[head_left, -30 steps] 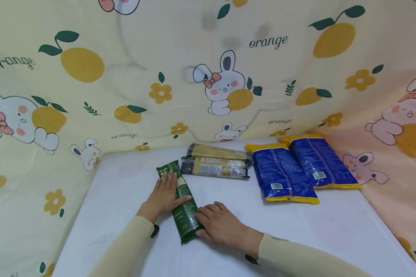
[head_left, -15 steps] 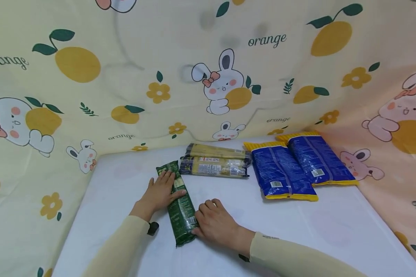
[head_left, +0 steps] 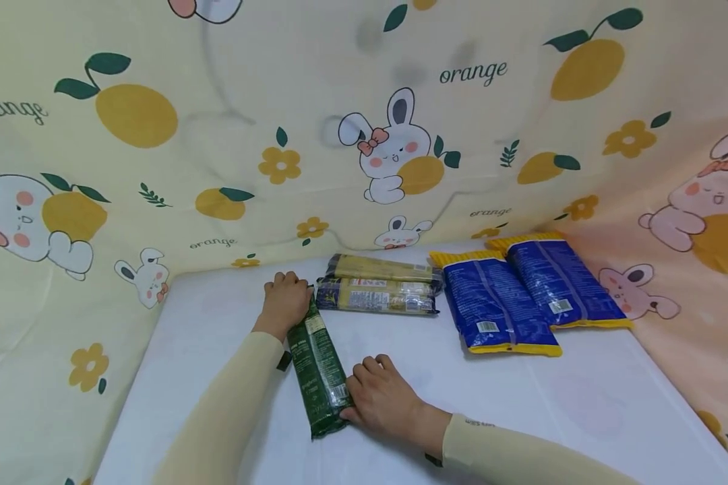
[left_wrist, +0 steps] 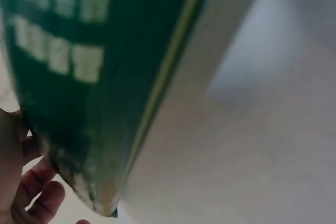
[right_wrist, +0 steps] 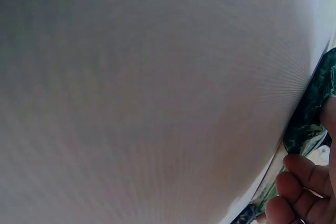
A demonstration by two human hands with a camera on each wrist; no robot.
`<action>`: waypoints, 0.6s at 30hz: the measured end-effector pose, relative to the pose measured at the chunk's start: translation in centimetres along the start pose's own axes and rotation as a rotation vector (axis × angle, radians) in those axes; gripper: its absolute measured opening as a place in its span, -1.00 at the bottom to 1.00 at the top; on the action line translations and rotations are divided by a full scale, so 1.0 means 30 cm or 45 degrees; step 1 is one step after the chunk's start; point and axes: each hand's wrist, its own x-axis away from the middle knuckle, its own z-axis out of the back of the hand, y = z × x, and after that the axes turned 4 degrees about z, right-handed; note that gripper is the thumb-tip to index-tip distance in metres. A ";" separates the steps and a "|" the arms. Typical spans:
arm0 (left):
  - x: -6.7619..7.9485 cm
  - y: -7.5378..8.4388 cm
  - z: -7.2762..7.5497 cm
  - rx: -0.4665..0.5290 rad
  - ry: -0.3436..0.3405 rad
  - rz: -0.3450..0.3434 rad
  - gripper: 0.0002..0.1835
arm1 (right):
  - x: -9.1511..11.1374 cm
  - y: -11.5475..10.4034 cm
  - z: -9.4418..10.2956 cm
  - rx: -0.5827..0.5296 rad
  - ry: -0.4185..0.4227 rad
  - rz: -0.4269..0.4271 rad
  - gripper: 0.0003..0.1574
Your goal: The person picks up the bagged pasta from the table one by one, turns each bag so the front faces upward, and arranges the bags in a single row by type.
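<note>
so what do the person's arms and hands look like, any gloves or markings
The left sleeve and right sleeve are long and pale yellow; the right has small dark lettering near its cuff, too small to read. Something black shows at the left wrist and right wrist. Left hand and right hand are ungloved.

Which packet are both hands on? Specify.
The green packet, left hand at its far end, right hand at its right edge; the blue bags and yellowish packs lie untouched.

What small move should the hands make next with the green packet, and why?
Probably lift the green packet slightly: the left hand holds its far end, and the right hand holds its right edge near the other end, so both ends seem supported.
</note>
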 end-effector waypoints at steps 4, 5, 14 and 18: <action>-0.021 0.016 -0.010 -0.027 -0.008 0.001 -0.58 | 0.006 -0.001 -0.002 -0.004 -0.020 -0.010 -0.38; -0.020 0.017 -0.010 -0.028 0.000 0.003 -0.59 | 0.006 -0.003 -0.002 -0.001 -0.018 -0.011 -0.39; 0.010 -0.006 -0.039 -0.015 0.161 -0.041 -0.67 | 0.009 -0.010 -0.003 0.008 0.034 -0.030 -0.38; 0.017 -0.023 -0.053 0.016 0.338 -0.078 -0.68 | 0.010 -0.007 0.001 0.029 0.046 -0.051 -0.36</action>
